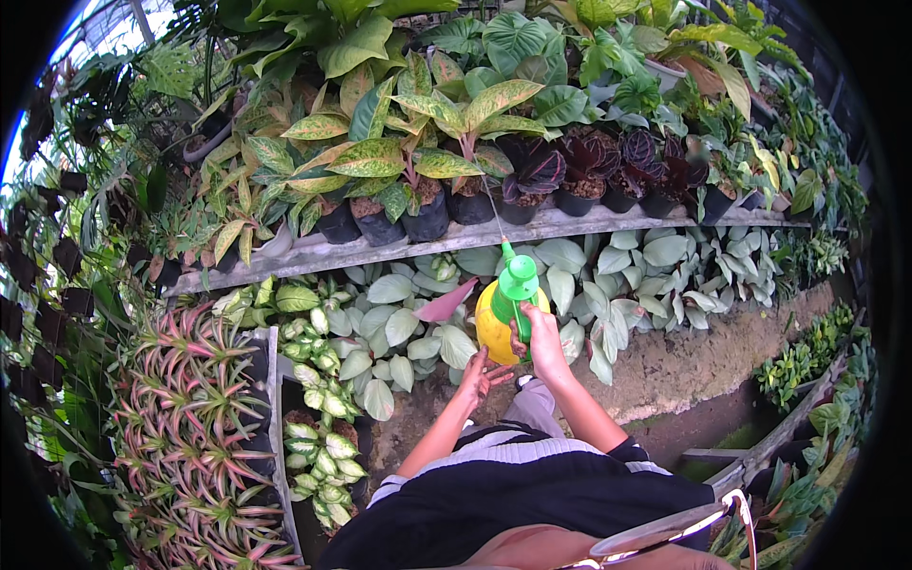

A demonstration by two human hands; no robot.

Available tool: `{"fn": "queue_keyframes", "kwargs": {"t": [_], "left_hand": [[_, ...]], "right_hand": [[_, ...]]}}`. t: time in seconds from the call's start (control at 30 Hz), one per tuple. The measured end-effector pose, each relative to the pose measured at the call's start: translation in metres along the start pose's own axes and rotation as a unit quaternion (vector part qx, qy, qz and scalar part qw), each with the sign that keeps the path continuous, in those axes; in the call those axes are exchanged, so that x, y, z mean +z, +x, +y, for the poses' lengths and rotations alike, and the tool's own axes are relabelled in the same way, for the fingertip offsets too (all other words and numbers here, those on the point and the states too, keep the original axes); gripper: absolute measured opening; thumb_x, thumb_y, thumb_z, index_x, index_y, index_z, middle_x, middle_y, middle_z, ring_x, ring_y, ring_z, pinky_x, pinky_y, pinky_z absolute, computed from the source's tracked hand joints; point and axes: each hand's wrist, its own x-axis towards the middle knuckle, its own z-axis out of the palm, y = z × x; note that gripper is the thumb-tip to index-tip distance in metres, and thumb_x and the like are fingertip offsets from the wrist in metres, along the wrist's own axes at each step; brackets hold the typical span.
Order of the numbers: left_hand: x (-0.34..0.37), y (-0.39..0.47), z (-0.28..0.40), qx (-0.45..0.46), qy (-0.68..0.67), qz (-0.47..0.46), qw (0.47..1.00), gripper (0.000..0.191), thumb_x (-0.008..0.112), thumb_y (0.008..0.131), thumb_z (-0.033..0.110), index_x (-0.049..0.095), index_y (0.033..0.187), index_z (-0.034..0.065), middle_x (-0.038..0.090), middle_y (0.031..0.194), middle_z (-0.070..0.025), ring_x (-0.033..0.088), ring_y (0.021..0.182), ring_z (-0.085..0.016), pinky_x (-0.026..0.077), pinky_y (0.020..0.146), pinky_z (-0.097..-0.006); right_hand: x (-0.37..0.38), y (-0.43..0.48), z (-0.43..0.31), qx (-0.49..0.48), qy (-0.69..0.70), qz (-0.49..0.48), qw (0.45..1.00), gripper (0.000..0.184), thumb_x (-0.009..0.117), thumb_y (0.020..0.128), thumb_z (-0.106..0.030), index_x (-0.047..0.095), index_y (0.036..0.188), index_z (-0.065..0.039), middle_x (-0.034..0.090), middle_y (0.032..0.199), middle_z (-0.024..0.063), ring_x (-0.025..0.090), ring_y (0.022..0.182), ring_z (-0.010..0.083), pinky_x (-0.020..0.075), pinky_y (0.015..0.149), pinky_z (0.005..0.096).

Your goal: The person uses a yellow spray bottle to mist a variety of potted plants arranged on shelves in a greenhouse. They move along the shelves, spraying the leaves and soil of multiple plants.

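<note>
A yellow pressure sprayer (493,329) with a green pump head (518,278) is held out in front of my body. My right hand (541,338) is wrapped around its green handle. Below the yellow tank, my left hand (482,377) has its fingers spread, with the fingertips at or close to the tank's lower side; whether it bears any weight cannot be told. From the nozzle (505,241) a thin jet of water (491,199) reaches toward the potted aglaonemas (467,117) on the shelf. Dark-leaved plants with pink veins (534,171) stand just right of the jet.
A ledge (399,251) carries a row of black pots (426,217). Silvery-leaved plants (399,324) grow beneath it. Pink-striped bromeliads (206,427) fill a bench on my left. A dirt path (684,370) runs to the right, beside another curved planted bench (766,456).
</note>
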Motion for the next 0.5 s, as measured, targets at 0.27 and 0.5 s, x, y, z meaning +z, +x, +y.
{"fn": "queue_keyframes", "kwargs": {"t": [0.27,0.5], "left_hand": [[0.000,-0.001,-0.009,-0.018,-0.005,0.024,1.000,0.063,0.051,0.079,0.041,0.019,0.116,0.0007,0.043,0.098,-0.0182,0.054,0.087,-0.031,0.049,0.071,-0.0445],[-0.004,-0.004,-0.008,-0.001,0.001,0.041,0.999,0.062,0.050,0.078,0.042,0.022,0.114,0.0002,0.043,0.099,-0.0182,0.053,0.089,-0.031,0.049,0.072,-0.0442]], "right_hand": [[-0.004,0.006,0.006,0.022,-0.002,0.012,1.000,0.037,0.040,0.082,-0.033,0.046,0.064,-0.001,0.041,0.044,0.0024,0.036,0.032,0.0098,0.0279,0.034,0.0225],[-0.003,0.012,0.013,0.024,0.008,-0.003,1.000,0.036,0.040,0.082,-0.033,0.046,0.065,-0.002,0.039,0.043,0.0013,0.035,0.032,0.0096,0.0268,0.034,0.0226]]}}
